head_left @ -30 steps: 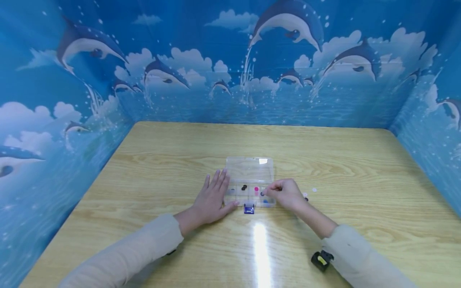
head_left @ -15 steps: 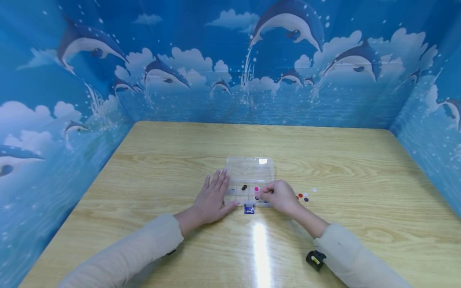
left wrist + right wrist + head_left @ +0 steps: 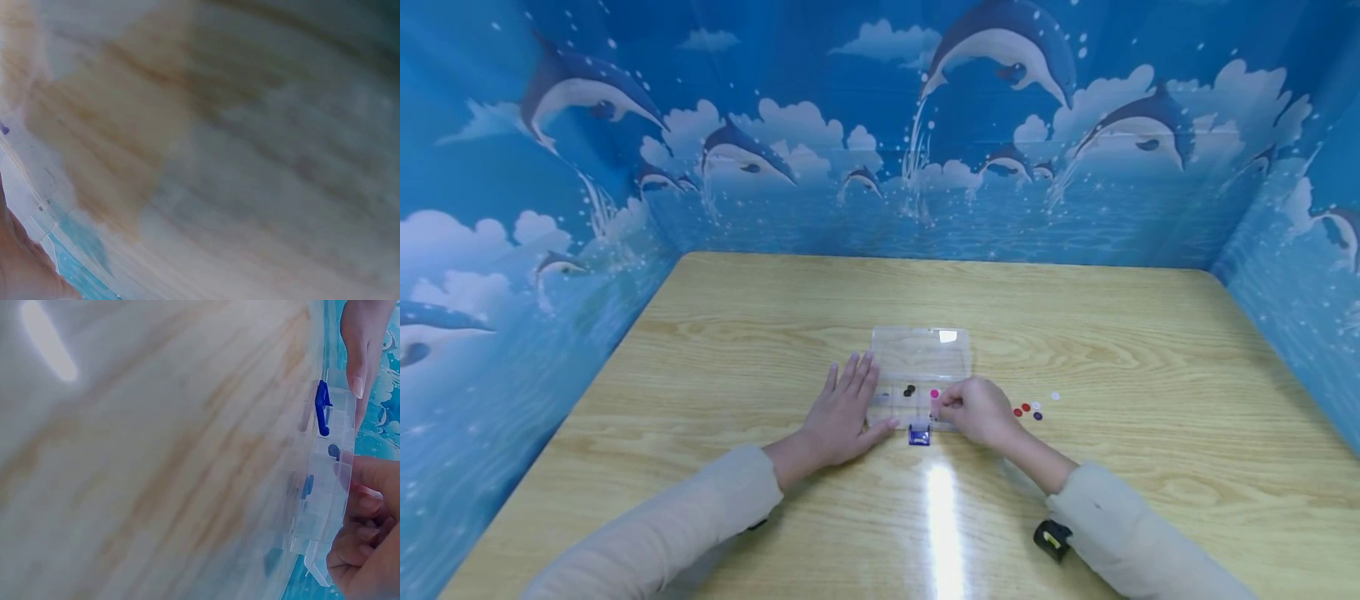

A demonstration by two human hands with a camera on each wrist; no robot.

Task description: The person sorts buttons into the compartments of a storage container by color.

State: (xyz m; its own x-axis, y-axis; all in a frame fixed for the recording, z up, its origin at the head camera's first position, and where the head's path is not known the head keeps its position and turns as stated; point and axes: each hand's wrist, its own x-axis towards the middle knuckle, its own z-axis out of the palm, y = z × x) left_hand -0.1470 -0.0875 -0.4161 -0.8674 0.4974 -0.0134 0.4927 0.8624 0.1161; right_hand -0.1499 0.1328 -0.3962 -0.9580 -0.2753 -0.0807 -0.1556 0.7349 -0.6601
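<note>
A clear divided plastic box [image 3: 905, 414] lies with its lid [image 3: 921, 352] folded back. Its compartments hold dark brown buttons [image 3: 909, 390], a pink button [image 3: 935, 393] and a blue button [image 3: 307, 486]. My left hand [image 3: 842, 417] rests flat along the box's left side, fingers straight, thumb at the front edge. At the right half of the box, my right hand [image 3: 977, 410] has its fingers curled down into a front compartment. A dark button [image 3: 334, 451] shows at its fingertips, apparently pinched; the thumb and box wall partly hide the contact.
Several loose buttons, red [image 3: 1026, 407], white [image 3: 1055, 396] and dark blue [image 3: 1038, 416], lie on the wooden table [image 3: 760, 317] right of the box. A blue latch [image 3: 919, 435] sticks out at the box front. A dolphin-print curtain [image 3: 880, 167] surrounds the table.
My right hand has moved left and slightly toward the box front with the dark button, uncovering the red buttons on the table. The left hand has stayed in place.
</note>
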